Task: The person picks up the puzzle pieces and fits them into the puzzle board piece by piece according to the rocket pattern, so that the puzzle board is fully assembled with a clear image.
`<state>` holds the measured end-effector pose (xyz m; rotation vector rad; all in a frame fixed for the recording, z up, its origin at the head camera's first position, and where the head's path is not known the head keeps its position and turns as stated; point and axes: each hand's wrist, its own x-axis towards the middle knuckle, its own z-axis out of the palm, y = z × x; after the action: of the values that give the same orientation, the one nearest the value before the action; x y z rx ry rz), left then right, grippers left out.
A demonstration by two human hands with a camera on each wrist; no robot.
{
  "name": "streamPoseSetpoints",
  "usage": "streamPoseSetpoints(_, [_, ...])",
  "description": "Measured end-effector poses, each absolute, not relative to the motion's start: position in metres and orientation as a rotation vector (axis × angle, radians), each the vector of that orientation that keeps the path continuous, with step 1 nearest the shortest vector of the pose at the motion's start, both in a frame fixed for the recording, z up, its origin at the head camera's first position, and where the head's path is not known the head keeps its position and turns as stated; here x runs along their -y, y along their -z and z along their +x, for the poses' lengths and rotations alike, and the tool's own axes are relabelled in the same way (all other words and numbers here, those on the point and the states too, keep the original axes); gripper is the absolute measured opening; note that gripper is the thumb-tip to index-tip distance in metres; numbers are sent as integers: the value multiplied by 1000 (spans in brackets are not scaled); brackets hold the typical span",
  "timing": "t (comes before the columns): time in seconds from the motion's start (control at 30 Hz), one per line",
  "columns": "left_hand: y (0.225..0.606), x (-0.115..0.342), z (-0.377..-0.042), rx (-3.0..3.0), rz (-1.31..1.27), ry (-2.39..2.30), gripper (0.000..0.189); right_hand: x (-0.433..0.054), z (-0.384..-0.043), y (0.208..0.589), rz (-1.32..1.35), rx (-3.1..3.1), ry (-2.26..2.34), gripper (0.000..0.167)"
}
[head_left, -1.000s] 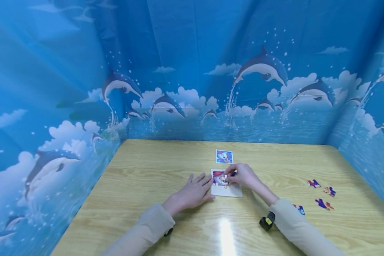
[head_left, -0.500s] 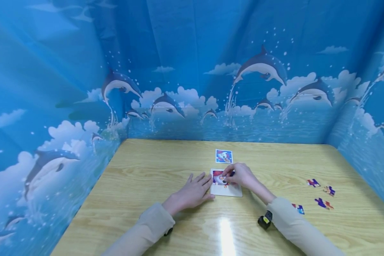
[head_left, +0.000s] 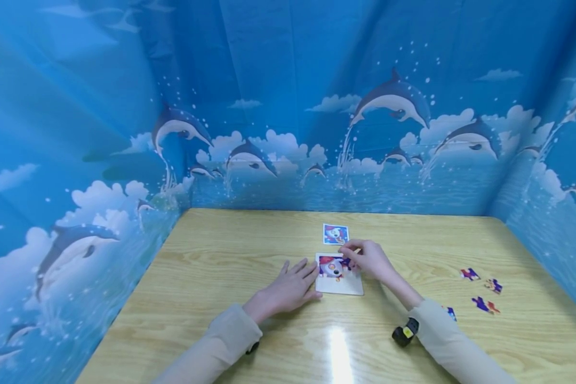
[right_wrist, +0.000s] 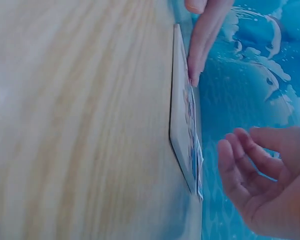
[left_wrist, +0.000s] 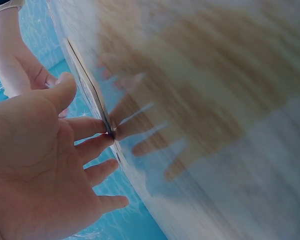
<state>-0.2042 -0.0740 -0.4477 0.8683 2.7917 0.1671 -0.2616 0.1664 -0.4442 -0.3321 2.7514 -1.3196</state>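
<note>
A white puzzle board (head_left: 341, 287) lies flat on the table. Joined jigsaw pieces (head_left: 327, 268) with a red and white cartoon picture cover part of its upper half, while its lower strip is bare. My left hand (head_left: 290, 289) is spread flat, its fingertips touching the board's left edge. Over the upper right corner hovers my right hand (head_left: 370, 260), fingers loosely bent. The right wrist view shows this hand (right_wrist: 270, 175) raised off the board, with nothing visible between thumb and fingers. In the head view it partly hides the pieces at that corner.
Just behind the board lies a small picture card (head_left: 336, 234). Several loose jigsaw pieces (head_left: 470, 274) are scattered at the right of the wooden table (head_left: 249, 240); one piece (head_left: 451, 313) is partly hidden by the right sleeve. A blue dolphin curtain (head_left: 269, 106) encloses the table.
My right hand pinched at the middle of the picture earlier; now it has shifted up and right, uncovering the cartoon face. The left hand and the board have stayed put.
</note>
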Motion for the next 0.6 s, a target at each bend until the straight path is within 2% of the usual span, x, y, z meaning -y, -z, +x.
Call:
streamPoseSetpoints(0.3, [445, 74, -202, -2788, 870, -186, 70, -195, -254, 432, -285, -2718, 1638, 39])
streamPoseSetpoints(0.6, [446, 74, -203, -2799, 888, -166, 71, -246, -245, 422, -257, -2882, 1643, 50])
